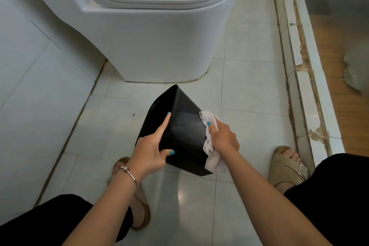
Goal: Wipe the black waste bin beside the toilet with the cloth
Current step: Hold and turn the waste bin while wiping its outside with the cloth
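While the left hand [148, 154] clamps the tilted glossy black plastic waste bin [183, 130] before the white toilet [159, 36], right-hand fingers [214, 128] press the soft pale cloth [211, 152] against its side; bin probably light, rigid, slippery.

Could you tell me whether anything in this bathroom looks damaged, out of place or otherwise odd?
Yes: the white threshold strip along the right edge of the floor is chipped and stained brown in patches. The black waste bin is tipped on its side only because the left hand holds it while the right hand wipes it with the cloth.
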Demonstrator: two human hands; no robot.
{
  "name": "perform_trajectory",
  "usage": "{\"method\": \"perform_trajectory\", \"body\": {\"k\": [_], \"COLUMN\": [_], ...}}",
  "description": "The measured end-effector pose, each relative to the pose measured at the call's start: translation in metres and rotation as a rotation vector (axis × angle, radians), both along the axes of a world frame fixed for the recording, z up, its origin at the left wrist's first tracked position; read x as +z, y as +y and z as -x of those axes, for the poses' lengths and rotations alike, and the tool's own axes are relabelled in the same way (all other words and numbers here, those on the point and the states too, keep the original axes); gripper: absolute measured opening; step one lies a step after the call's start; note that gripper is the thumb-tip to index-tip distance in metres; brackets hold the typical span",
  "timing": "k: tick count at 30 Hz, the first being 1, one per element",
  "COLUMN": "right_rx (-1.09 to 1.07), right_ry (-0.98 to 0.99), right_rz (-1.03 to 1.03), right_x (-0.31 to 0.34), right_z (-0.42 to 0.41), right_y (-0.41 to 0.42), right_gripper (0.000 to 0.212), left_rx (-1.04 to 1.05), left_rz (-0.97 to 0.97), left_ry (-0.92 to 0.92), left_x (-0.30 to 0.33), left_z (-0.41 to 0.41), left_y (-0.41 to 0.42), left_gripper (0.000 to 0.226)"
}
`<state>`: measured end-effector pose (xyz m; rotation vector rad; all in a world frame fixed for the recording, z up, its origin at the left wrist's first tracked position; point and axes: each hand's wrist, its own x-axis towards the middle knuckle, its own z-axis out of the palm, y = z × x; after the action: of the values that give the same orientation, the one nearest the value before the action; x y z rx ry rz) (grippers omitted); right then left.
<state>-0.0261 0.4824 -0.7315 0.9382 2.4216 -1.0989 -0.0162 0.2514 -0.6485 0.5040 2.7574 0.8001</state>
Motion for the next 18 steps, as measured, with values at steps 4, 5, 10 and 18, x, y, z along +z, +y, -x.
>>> {"method": "perform_trajectory", "body": {"k": [4, 5, 10, 18], "right_rx": [-0.054, -0.052, 0.097, 0.200], "right_ry": [0.033, 0.056, 0.247, 0.355], "right_rz": [-0.005, -0.011, -0.064, -0.048], "right_x": [0.007, 0.013, 0.052, 0.078], "right_z": [-0.011, -0.013, -0.009, -0.001], "right_y": [-0.010, -0.012, -0.034, -0.045], "right_gripper": [0.042, 0.042, 0.043, 0.040], "left_rx": [-0.063, -0.082, -0.081, -0.063], "left_rz": [0.057, 0.061, 0.062, 0.014], "left_ry": [0.034, 0.036, 0.028, 0.015], "left_x": [0.006, 0.007, 0.012, 0.015], "left_z": [0.003, 0.004, 0.008, 0.006], "left_y": [0.010, 0.014, 0.022, 0.028], "left_gripper": [0.115, 0.115, 0.113, 0.105]}}
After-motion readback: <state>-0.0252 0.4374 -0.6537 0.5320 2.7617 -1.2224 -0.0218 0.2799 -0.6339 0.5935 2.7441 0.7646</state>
